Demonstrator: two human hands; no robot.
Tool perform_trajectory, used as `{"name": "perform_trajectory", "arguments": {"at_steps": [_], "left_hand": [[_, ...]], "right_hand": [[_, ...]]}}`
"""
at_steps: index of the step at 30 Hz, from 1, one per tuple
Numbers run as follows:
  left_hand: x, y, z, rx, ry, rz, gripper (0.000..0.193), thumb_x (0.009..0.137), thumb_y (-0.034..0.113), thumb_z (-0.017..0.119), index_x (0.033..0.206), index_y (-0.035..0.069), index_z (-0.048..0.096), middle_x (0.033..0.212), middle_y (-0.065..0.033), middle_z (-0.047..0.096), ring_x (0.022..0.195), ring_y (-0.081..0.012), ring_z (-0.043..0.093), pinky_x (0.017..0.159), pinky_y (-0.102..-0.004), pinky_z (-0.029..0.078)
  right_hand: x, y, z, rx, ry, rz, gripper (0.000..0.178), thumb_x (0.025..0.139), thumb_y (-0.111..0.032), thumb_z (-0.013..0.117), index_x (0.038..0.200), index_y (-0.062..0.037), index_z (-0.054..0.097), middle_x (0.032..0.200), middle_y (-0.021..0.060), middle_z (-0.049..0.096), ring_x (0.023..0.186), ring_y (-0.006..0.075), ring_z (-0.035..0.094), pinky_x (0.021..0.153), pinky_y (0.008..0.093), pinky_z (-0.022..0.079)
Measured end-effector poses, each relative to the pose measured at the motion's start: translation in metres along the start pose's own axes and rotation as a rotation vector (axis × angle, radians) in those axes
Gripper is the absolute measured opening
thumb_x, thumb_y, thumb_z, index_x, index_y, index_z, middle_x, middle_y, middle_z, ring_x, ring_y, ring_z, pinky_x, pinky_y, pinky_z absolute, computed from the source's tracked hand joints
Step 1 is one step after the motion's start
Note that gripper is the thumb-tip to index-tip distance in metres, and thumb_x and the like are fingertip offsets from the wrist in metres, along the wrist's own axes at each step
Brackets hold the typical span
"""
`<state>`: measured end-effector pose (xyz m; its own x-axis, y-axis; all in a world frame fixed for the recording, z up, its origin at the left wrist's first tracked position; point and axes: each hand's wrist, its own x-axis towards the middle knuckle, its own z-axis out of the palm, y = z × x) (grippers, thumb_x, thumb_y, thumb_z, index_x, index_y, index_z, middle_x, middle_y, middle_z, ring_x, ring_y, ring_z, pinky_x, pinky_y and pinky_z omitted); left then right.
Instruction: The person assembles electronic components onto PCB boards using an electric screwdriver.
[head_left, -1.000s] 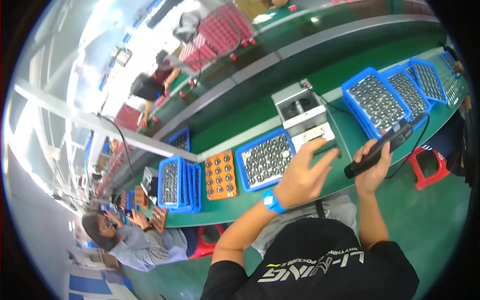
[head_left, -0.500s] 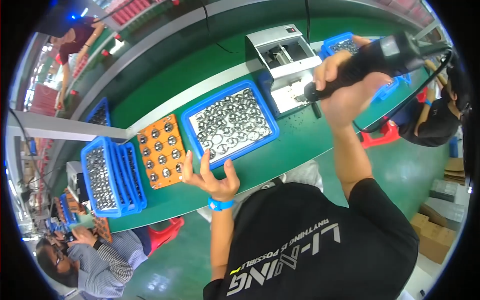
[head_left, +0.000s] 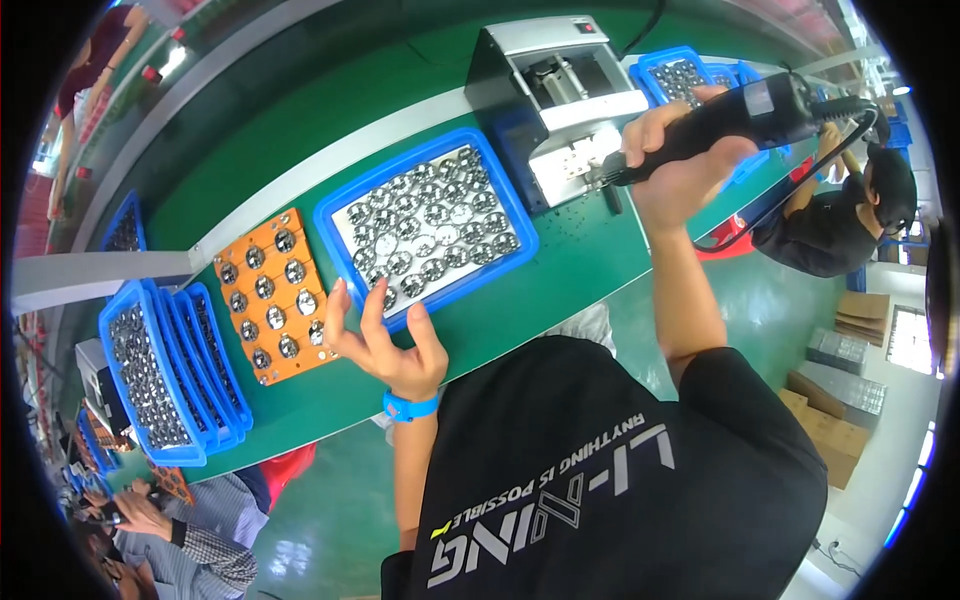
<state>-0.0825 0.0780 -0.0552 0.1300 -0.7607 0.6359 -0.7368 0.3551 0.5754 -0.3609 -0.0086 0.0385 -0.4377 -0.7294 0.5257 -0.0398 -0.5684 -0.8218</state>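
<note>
My right hand [head_left: 680, 185] is wrapped around a black electric screwdriver [head_left: 715, 125] with a cord at its back end. The screwdriver is tilted, its thin tip at the pale front tray of a grey and black screw feeder [head_left: 515, 85]. My left hand [head_left: 398, 362], with a blue wristband [head_left: 410, 407], is open and its fingers are spread. It hovers by the near corner of a blue tray [head_left: 526, 228] holding many shiny round metal parts. Left of it lies an orange fixture plate [head_left: 305, 366] with rows of similar round parts; my fingertips are near its right edge.
Stacked blue trays [head_left: 200, 440] full of small parts stand at the left end of the green bench [head_left: 575, 290]. More blue trays [head_left: 652, 62] are beyond the feeder. Dark specks, perhaps screws, lie beside it. Co-workers sit at left and right [head_left: 830, 225]. Cardboard boxes [head_left: 825, 430] stand at right.
The view has shifted, so bench, trays and fixture plate appear farther left. The screwdriver's tip shows more plainly at the feeder. My left hand stays spread near the tray's corner.
</note>
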Motion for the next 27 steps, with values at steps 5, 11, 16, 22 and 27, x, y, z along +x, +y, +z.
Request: {"name": "perform_trajectory", "arguments": {"at_steps": [5, 11, 16, 22, 27], "left_hand": [[0.001, -0.001, -0.001, -0.066, -0.018, -0.039, 0.031, 0.089, 0.017, 0.066, 0.113, -0.004, 0.067, 0.137, -0.0268, 0.046, 0.122, -0.0392, 0.047, 0.100, -0.0480, 0.042], [-0.011, -0.010, -0.008, -0.271, 0.083, -0.137, 0.023, 0.083, 0.002, 0.062, 0.105, -0.004, 0.067, 0.134, -0.0225, 0.044, 0.124, -0.0381, 0.048, 0.105, -0.0481, 0.042], [-0.017, -0.008, -0.019, -0.163, 0.043, -0.155, 0.025, 0.078, 0.003, 0.067, 0.102, -0.002, 0.067, 0.136, -0.0243, 0.040, 0.124, -0.0403, 0.046, 0.104, -0.0503, 0.040], [-0.016, -0.004, -0.021, -0.003, 0.050, -0.171, 0.027, 0.073, 0.010, 0.074, 0.098, 0.001, 0.067, 0.136, -0.0260, 0.043, 0.122, -0.0413, 0.043, 0.099, -0.0500, 0.039], [-0.019, -0.010, -0.021, -0.057, 0.093, -0.223, 0.032, 0.071, 0.013, 0.077, 0.100, 0.003, 0.067, 0.138, -0.0269, 0.044, 0.123, -0.0418, 0.043, 0.101, -0.0513, 0.036]], "right_hand": [[-0.001, -0.007, -0.007, -0.007, -0.106, 0.148, 0.079, 0.085, -0.082, 0.047, 0.120, -0.0109, 0.046, 0.062, 0.0069, 0.049, 0.047, 0.0180, 0.044, 0.050, 0.0321, 0.039], [-0.033, -0.015, 0.023, 0.335, -0.162, 0.236, 0.095, 0.081, -0.091, 0.035, 0.136, -0.0143, 0.042, 0.064, 0.0061, 0.049, 0.047, 0.0186, 0.045, 0.051, 0.0343, 0.042], [-0.079, -0.009, 0.084, 0.598, -0.402, 0.164, 0.108, 0.073, -0.098, 0.029, 0.152, -0.0242, 0.033, 0.068, 0.0039, 0.051, 0.049, 0.0189, 0.048, 0.055, 0.0378, 0.043], [-0.109, 0.021, 0.119, 0.500, -0.439, 0.150, 0.108, 0.072, -0.099, 0.027, 0.146, -0.0201, 0.032, 0.068, 0.0066, 0.052, 0.047, 0.0196, 0.047, 0.053, 0.0378, 0.047], [-0.115, 0.028, 0.127, 0.468, -0.452, 0.163, 0.106, 0.072, -0.098, 0.027, 0.142, -0.0178, 0.033, 0.066, 0.0062, 0.052, 0.045, 0.0190, 0.047, 0.048, 0.0350, 0.045]]}}
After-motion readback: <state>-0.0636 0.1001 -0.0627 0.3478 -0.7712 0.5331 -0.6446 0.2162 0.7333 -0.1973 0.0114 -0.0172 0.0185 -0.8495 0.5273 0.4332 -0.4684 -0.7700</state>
